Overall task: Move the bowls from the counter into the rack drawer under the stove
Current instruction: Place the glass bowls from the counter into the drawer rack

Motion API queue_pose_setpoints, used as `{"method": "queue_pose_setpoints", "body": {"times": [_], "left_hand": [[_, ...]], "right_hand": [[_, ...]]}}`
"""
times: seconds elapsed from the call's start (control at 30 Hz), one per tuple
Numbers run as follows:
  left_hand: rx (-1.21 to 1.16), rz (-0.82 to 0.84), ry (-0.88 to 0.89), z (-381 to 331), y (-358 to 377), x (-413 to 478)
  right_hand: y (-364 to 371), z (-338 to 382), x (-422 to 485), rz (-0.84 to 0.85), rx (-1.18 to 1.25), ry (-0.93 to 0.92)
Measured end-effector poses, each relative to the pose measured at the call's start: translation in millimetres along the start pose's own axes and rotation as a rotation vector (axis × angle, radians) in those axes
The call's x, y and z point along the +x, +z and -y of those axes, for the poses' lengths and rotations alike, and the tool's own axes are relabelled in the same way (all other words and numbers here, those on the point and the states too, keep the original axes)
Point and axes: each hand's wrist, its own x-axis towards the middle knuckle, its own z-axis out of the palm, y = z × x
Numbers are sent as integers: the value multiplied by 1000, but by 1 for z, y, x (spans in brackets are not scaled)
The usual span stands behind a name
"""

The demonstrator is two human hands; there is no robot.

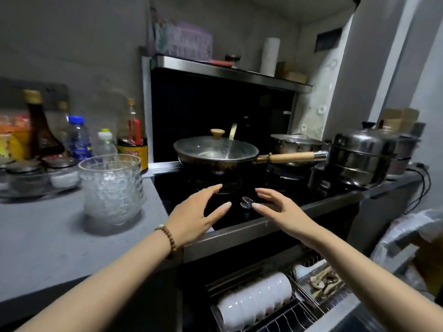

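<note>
Kitchen: grey counter [48, 238] on the left, black stove [182, 190] in the middle, and the rack drawer [282, 317] pulled open beneath it.
Bowls to move: a stack of clear, textured glass bowls [112, 190] stands on the counter just left of the stove's edge, not yet touched.
Already stored: a row of white bowls [254, 299] sits on edge in the left part of the drawer; the wire slots in front of them look free.
Left hand [194, 214]: empty, fingers spread, held over the front of the stove, near the stack but apart from it.
Right hand [280, 213]: empty too, fingers loosely apart, just beside the stove knob [246, 202].
Handling: glass is stiff, breakable and probably slippery; the whole stack is likely heavy and could shift if tilted.
Where to hold: I would cup both palms low around the sides of the bottom bowl, or take off a few at a time by the rims.
Nearby: bottles [79, 137] and small jars [26, 173] crowd behind the stack, well clear of a lift toward the person.
In the way: the pan's wooden handle [287, 157] juts out to the right, the stove's metal front lip overhangs the drawer, and the drawer's right section holds utensils [323, 282].
</note>
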Motion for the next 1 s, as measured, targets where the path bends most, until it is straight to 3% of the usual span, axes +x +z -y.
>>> {"method": "queue_pose_setpoints", "body": {"times": [0.3, 0.47, 0.73, 1.0], "left_hand": [[173, -247, -54, 40, -116, -14], [256, -265, -177, 84, -151, -28], [36, -266, -478, 143, -161, -46], [-131, -304, -469, 164, -154, -41]], "right_hand": [[60, 86, 57, 119, -9, -175], [109, 115, 79, 188, 21, -216], [178, 134, 109, 255, 49, -279], [204, 133, 131, 243, 81, -241]]}}
